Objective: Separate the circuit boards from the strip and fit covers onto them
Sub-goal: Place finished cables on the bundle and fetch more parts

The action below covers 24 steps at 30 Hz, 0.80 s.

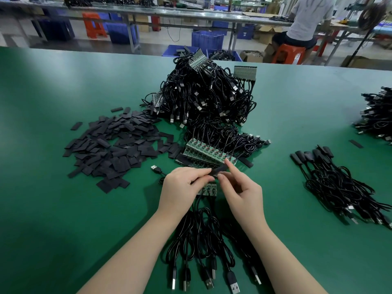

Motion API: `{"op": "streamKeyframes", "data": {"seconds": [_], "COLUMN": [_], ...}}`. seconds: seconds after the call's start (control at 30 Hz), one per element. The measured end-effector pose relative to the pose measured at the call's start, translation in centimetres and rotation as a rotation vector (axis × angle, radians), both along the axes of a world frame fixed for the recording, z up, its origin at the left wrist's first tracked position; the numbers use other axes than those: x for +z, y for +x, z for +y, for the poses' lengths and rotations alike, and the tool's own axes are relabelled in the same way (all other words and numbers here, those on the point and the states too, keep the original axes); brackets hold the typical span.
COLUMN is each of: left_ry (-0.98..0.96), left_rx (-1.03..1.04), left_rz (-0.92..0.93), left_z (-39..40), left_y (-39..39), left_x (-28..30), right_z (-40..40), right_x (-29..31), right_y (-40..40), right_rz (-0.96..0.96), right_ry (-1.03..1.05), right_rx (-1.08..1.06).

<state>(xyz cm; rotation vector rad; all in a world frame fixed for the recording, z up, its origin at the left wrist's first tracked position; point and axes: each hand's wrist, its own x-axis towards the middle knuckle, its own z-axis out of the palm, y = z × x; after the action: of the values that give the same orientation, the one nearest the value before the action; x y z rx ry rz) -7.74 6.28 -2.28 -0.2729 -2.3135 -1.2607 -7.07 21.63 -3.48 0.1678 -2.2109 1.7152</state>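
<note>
My left hand [182, 185] and my right hand [239, 187] meet over the green table, both pinching a black cover [219, 169] held between them. Under my hands lies a short strip of green circuit boards [209, 188], partly hidden, with black USB cables [203, 240] running toward me. Just beyond my fingers lies a longer strip of green boards [203, 151] with cables attached. A heap of loose black covers [114, 145] spreads to the left.
A big tangle of cabled board strips [207, 92] is piled at the table's middle. Covered cables [331, 177] lie in a bundle at right, another cable pile [377, 115] at far right. A seated person [305, 24] works at a far bench beyond blue crates [207, 39].
</note>
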Motion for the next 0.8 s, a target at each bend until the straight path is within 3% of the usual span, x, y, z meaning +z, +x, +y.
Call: {"op": "streamKeyframes", "data": {"seconds": [0.33, 0.8], "left_ry": [-0.015, -0.106], "left_rx": [0.005, -0.035], "left_rz": [-0.015, -0.031], "left_z": [-0.1, 0.5], "left_y": [0.0, 0.0], "left_x": [0.0, -0.3], "right_z": [0.2, 0.2], "right_x": [-0.9, 0.1], "right_y": [-0.4, -0.4], "right_rz": [-0.040, -0.170], "right_ry": [0.029, -0.023], "right_rx": [-0.037, 0.072]}}
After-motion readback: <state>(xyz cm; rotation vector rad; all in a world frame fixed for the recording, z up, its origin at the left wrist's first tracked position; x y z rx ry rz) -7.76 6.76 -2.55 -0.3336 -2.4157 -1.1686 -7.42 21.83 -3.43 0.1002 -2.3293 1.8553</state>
